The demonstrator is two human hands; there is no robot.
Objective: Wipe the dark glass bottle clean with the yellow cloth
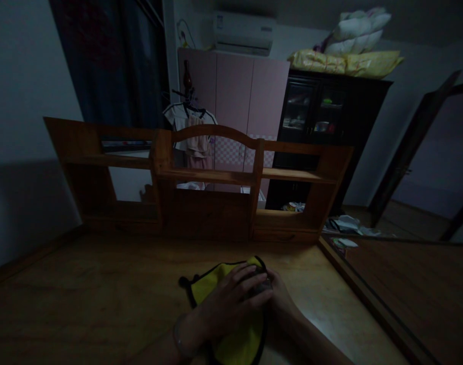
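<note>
A yellow cloth piece with black edging (237,344) lies on the wooden surface in front of me, with a dark knob or tie end (184,282) at its left corner. My left hand (231,299) reaches across the cloth, its fingers curled over a small dark object (262,287). Against the other side of that object my right hand (280,296) is closed, its fingers largely hidden. Dim light and my fingers keep the dark object's kind from showing. A thin bracelet (178,337) circles my left wrist.
A wooden shelf unit (206,176) stands along the far edge of the wooden surface (113,289). Beyond it are hanging clothes (195,132), a pink wardrobe (233,94) and a dark cabinet (368,101). A raised wooden edge (362,294) runs along the right.
</note>
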